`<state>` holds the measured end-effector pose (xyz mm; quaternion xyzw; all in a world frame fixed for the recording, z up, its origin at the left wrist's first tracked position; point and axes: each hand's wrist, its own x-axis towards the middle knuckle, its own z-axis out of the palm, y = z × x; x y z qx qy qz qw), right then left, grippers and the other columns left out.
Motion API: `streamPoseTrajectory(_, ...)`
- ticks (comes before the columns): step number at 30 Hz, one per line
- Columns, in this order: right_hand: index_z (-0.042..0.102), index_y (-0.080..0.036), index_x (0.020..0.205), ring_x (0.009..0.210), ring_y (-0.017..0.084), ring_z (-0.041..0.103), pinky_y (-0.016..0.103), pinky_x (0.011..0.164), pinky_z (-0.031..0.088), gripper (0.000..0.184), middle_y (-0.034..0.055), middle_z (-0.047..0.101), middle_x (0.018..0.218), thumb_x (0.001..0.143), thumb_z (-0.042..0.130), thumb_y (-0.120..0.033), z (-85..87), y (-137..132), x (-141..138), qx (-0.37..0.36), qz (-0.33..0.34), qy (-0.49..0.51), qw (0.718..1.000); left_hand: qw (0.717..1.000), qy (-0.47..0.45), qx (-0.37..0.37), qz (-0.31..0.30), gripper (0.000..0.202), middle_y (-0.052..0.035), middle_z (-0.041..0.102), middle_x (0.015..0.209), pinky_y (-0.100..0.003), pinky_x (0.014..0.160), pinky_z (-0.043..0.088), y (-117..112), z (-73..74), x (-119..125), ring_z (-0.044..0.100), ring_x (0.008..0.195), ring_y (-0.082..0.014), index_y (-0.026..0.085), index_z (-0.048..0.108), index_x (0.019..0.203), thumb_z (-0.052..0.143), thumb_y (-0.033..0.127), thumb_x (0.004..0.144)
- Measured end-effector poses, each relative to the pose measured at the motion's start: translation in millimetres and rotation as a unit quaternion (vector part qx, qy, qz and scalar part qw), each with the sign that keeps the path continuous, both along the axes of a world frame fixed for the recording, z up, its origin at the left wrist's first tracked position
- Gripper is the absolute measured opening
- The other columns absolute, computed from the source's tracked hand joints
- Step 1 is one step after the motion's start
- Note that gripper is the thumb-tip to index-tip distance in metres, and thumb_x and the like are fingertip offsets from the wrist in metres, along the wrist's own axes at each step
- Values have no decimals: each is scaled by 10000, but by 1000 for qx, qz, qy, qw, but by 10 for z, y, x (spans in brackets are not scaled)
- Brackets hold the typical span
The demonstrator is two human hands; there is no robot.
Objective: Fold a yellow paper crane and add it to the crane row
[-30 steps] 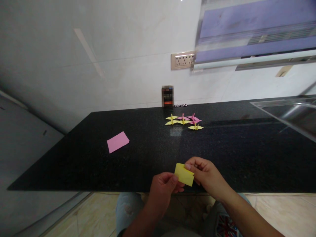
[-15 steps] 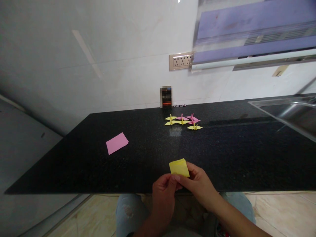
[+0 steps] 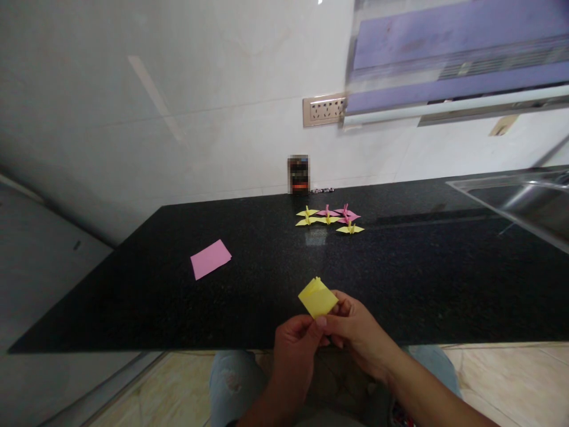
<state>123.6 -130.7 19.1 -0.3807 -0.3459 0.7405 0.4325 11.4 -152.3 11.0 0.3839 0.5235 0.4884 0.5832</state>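
A small folded square of yellow paper (image 3: 317, 298) is held up over the counter's front edge, one corner pointing away from me. My left hand (image 3: 296, 347) pinches its near corner between thumb and fingers. From the right side, my right hand (image 3: 353, 323) grips the same paper, its thumb at the near corner and its fingers behind. Layers show at the paper's far corner. Beyond it stand several folded paper cranes, among them a yellow crane (image 3: 350, 229) and a pink crane (image 3: 327, 211).
Pink paper (image 3: 211, 260) lies on the black counter (image 3: 146, 296) to the left. A blurred-out dark box (image 3: 299, 175) stands against the wall beside a small beaded strand (image 3: 322, 190). A metal sink (image 3: 524, 201) is set in at the right, and a socket panel (image 3: 324, 110) is on the wall.
The yellow paper has turned in my hands, from lying edge-on to standing corner-up like a diamond. Both hands stay in nearly the same place. The cranes and pink paper have not moved.
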Motion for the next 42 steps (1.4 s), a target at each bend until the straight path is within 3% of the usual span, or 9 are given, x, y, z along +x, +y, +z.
streamPoseTrajectory(10,589,-96,630,423,48,416,193,423,271,173,-22,518,509,611,686,-238,-46,-8,-6,-29,-1,34,999,1000,8,24,-14,190,-29,625,536,-231,548,417,-23,50,5,550,537,-136,129,648,566,605,264,693)
streamPoseTrajectory(17,577,-113,609,378,29,331,185,375,202,152,-39,499,489,630,670,-231,-2,63,72,-23,-30,-14,999,999,33,12,-23,178,-46,648,587,-235,567,420,-101,-26,1,546,558,-135,130,661,603,612,278,689)
streamPoseTrajectory(23,536,-127,575,429,42,403,172,396,244,175,-36,515,520,618,681,-216,46,129,120,-8,-59,-19,998,999,25,2,-39,196,-53,642,558,-234,551,408,-142,-34,4,538,536,-128,111,651,582,610,273,684)
streamPoseTrajectory(29,522,-138,583,460,70,490,186,444,343,199,-23,562,531,612,694,-233,99,164,136,0,-44,-21,999,998,7,-11,-59,190,-38,621,530,-221,530,407,-146,-34,17,520,498,-107,104,632,568,613,255,681)
streamPoseTrajectory(35,501,-145,545,384,61,458,178,380,318,225,-42,533,462,615,685,-252,133,156,154,28,-27,-56,998,998,-22,7,-56,214,-43,639,697,-214,507,417,-100,-11,44,557,509,-104,113,600,841,556,298,742)
streamPoseTrajectory(38,549,-137,599,411,62,460,182,393,334,187,-31,544,500,641,665,-277,135,127,144,61,-26,-97,993,998,-25,8,-49,245,-52,631,723,-202,446,391,-64,13,51,562,470,-104,105,569,876,511,320,774)
streamPoseTrajectory(42,575,-156,760,476,72,471,197,459,384,160,-39,529,557,672,644,-270,103,92,130,114,-86,-137,980,999,-16,-2,-29,254,-52,620,691,-191,410,369,-29,21,47,558,453,-105,93,558,849,502,331,777)
